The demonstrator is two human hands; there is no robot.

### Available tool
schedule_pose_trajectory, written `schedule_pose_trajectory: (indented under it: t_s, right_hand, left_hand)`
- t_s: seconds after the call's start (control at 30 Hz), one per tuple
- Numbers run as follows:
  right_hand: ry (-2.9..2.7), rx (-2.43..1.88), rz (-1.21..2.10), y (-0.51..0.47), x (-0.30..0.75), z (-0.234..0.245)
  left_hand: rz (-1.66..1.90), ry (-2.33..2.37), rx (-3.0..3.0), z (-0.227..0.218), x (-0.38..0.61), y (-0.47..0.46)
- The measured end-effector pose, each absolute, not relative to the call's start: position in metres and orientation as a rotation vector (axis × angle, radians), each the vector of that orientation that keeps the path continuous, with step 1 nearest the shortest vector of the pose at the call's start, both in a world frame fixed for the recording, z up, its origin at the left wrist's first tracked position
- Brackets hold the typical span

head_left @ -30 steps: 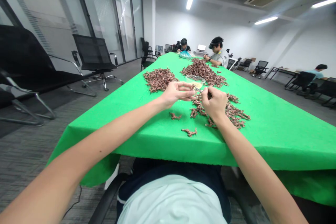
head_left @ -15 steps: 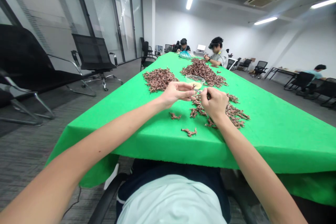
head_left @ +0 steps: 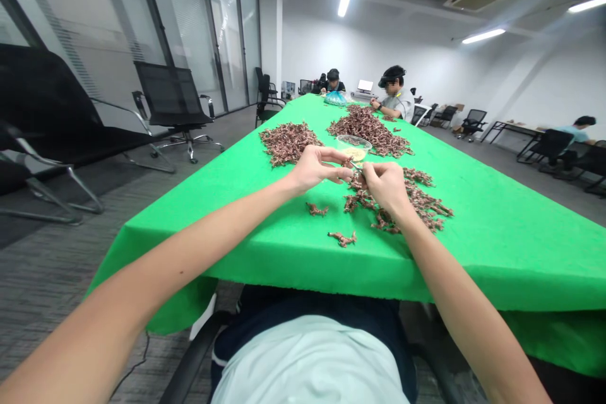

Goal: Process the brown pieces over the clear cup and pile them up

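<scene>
My left hand (head_left: 319,169) is closed in a pinch around a small brown figure (head_left: 349,162), mostly hidden by the fingers. My right hand (head_left: 386,184) grips a slim metal-tipped tool (head_left: 356,167), its tip meeting the held figure; I cannot make out its exact kind. Just beyond both hands stands a clear round tub (head_left: 354,145) with pale yellowish bits in it. Below my hands, two single brown figures (head_left: 343,238) lie apart near the table's front edge. Under and beside my right hand spreads a loose pile of brown figures (head_left: 423,205).
On the green-covered table (head_left: 284,227) are two larger heaps: a left heap (head_left: 290,142) and a far heap (head_left: 372,129). A blue plastic bag (head_left: 335,98) lies farther back. Two people (head_left: 395,98) sit at the far end. Black chairs (head_left: 173,98) stand on the left.
My right hand has turned slightly, and the tool's dark handle no longer shows. The tool tip stays at the figure in my left hand. The view has shifted slightly.
</scene>
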State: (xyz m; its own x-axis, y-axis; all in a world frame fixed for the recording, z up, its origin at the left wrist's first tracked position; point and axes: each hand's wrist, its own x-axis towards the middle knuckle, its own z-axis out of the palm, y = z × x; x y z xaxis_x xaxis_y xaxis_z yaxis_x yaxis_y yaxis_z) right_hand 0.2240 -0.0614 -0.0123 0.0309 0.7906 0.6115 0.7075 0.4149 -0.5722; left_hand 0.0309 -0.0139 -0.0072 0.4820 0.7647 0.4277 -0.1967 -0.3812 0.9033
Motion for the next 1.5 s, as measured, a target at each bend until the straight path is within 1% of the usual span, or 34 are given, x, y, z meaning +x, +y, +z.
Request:
schedule_pose_trajectory:
  t_s: [0.07,0.2,0.27,0.33,0.43,0.67,0.87,1.03,1.27,1.5]
  right_hand:
    - [-1.678,-1.320,-0.058,-0.061,0.227,-0.012]
    - [-1.597,-1.317,-0.628,-0.063,0.233,-0.014]
    - [-1.571,-1.302,-0.845,-0.063,0.235,-0.015]
    - [-1.589,-1.277,-0.997,-0.064,0.237,-0.016]
    - [-1.643,-1.230,-1.124,-0.065,0.239,-0.015]
    - [-1.733,-1.221,-1.169,-0.068,0.238,-0.014]
    - [-1.758,-1.217,-1.156,-0.068,0.238,-0.014]
    - [-1.778,-1.204,-1.108,-0.067,0.240,-0.016]
    - [-1.777,-1.220,-1.174,-0.067,0.239,-0.017]
    - [-1.759,-1.238,-1.141,-0.068,0.237,-0.016]
  left_hand:
    - [1.111,0.497,1.632,-0.007,0.032,-0.015]
    - [1.082,0.500,1.589,-0.005,0.032,-0.017]
    - [1.063,0.479,1.581,-0.005,0.031,-0.017]
    - [1.043,0.460,1.576,-0.006,0.031,-0.016]
    - [1.029,0.443,1.562,-0.008,0.031,-0.014]
    - [0.929,0.405,1.461,-0.005,0.029,-0.014]
    - [0.925,0.430,1.398,-0.007,0.029,-0.011]
    - [0.909,0.417,1.396,-0.006,0.030,-0.012]
    - [0.894,0.462,1.418,-0.006,0.030,-0.013]
    - [0.888,0.448,1.469,-0.008,0.029,-0.012]
